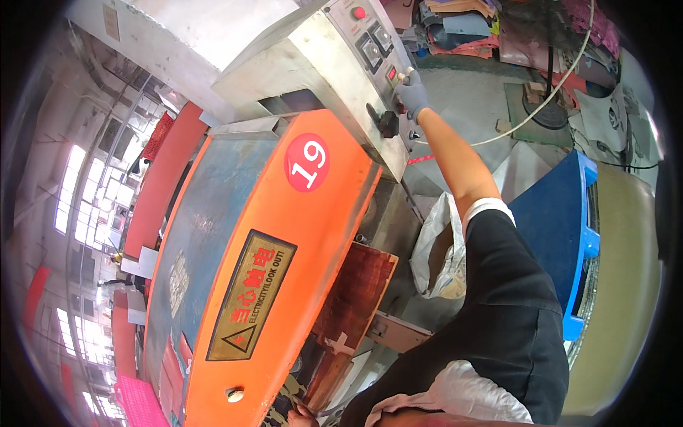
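Note:
My right hand point(412, 97), in a grey glove with bare fingertips, reaches to the control panel point(348, 32) of a machine. Its fingertips are stretched against the panel beside a small red-lit switch point(392, 72). A dark red knob point(400, 107) lies just under the hand, and a black knob point(385, 121) sits lower on the panel. Only part of my left hand point(302, 417) shows at the lower edge, by the underside of the orange machine cover point(334, 181). What its fingers do is hidden.
Left of my arm, the orange cover bears a round red label point(307, 162) and a warning plate point(251, 295). A white sack point(440, 249) stands below my right forearm. A blue plastic pallet point(551, 220) is at the right. Stacked coloured sheets point(462, 28) and a pale hose point(530, 128) lie beyond.

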`<action>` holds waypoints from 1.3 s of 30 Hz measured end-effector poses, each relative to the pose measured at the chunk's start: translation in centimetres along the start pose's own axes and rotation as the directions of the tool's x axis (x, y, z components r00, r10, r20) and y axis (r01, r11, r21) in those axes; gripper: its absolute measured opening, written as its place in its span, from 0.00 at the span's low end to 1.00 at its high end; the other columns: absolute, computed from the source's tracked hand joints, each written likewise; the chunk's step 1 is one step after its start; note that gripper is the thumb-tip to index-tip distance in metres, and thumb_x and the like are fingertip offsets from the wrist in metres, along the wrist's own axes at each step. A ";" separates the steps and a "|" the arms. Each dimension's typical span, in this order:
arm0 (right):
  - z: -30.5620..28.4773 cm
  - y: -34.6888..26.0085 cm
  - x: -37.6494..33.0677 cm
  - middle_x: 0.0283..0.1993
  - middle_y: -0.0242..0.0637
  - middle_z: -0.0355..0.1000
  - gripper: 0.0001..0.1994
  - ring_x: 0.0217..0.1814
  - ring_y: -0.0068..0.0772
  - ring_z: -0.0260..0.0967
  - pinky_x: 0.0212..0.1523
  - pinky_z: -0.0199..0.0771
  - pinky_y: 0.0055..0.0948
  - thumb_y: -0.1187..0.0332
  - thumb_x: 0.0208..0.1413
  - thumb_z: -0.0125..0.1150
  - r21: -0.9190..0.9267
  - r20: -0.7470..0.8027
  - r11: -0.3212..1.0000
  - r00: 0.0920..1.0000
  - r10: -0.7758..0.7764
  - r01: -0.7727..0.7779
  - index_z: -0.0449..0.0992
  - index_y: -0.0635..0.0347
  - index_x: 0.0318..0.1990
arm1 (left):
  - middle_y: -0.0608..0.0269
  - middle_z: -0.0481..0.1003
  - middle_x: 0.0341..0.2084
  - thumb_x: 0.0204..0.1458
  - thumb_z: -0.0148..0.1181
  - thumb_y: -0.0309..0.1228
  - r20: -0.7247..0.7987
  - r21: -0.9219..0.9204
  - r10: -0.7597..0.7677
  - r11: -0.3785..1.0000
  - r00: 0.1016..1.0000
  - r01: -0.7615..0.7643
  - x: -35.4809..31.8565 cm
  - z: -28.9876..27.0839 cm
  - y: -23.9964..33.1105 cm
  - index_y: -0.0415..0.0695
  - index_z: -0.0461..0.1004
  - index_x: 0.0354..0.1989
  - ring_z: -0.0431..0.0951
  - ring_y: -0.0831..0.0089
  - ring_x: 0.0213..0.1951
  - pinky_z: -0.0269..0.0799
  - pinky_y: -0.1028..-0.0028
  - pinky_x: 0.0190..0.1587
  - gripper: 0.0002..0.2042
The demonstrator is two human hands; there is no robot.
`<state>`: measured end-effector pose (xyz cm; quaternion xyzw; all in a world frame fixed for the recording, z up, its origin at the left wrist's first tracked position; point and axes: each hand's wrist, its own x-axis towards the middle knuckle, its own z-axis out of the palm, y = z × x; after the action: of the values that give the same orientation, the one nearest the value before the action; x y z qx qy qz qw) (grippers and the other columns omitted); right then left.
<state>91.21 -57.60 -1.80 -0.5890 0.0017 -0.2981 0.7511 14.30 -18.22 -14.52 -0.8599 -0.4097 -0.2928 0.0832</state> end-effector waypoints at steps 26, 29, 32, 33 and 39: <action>-13.6 -2.1 -37.8 0.48 0.36 0.67 0.22 0.49 0.24 0.65 0.50 0.64 0.22 0.75 0.51 0.51 0.064 0.633 0.965 0.758 0.158 -0.255 0.63 0.67 0.55 | 0.50 0.72 0.25 0.50 0.54 0.41 0.080 -0.106 0.166 0.982 0.983 -0.157 -2.9 1.0 0.2 0.42 0.67 0.25 0.72 0.52 0.32 0.67 0.57 0.36 0.14; -14.9 -5.2 -44.7 0.46 0.33 0.68 0.21 0.45 0.20 0.64 0.47 0.65 0.19 0.76 0.51 0.51 -0.036 0.716 0.945 0.651 0.251 -0.324 0.64 0.66 0.55 | 0.50 0.73 0.29 0.50 0.53 0.41 0.173 -0.147 0.169 0.979 0.970 -0.145 -3.1 -0.1 0.5 0.41 0.69 0.29 0.72 0.52 0.36 0.67 0.56 0.39 0.14; -14.9 -8.9 -48.6 0.41 0.29 0.69 0.17 0.40 0.15 0.64 0.38 0.65 0.17 0.75 0.51 0.51 -0.230 0.766 0.911 0.514 0.386 -0.341 0.67 0.64 0.51 | 0.51 0.72 0.31 0.50 0.53 0.44 0.252 -0.213 0.253 0.956 0.934 -0.201 -3.0 -1.1 0.4 0.41 0.69 0.32 0.72 0.54 0.38 0.67 0.57 0.40 0.16; -14.5 -9.9 -49.4 0.39 0.27 0.69 0.16 0.38 0.14 0.63 0.36 0.64 0.16 0.75 0.51 0.51 -0.312 0.768 0.891 0.465 0.440 -0.329 0.68 0.63 0.49 | 0.52 0.72 0.33 0.50 0.53 0.46 0.254 -0.228 0.273 0.949 0.928 -0.217 -2.9 -1.4 0.3 0.41 0.69 0.33 0.72 0.55 0.39 0.67 0.57 0.40 0.18; -8.4 -11.3 -54.2 0.30 0.23 0.64 0.08 0.33 0.13 0.59 0.33 0.62 0.17 0.74 0.51 0.52 -0.173 0.860 0.962 0.443 0.253 -0.213 0.70 0.61 0.40 | 0.56 0.71 0.32 0.45 0.57 0.50 0.363 -0.393 0.447 0.869 0.818 -0.301 -1.7 -1.9 -0.8 0.41 0.69 0.34 0.71 0.58 0.40 0.66 0.58 0.40 0.22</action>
<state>38.64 -42.06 -13.26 -0.6665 -0.2946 0.1502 0.6682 12.06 -19.56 -14.05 -0.9695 -0.1855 -0.1291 -0.0948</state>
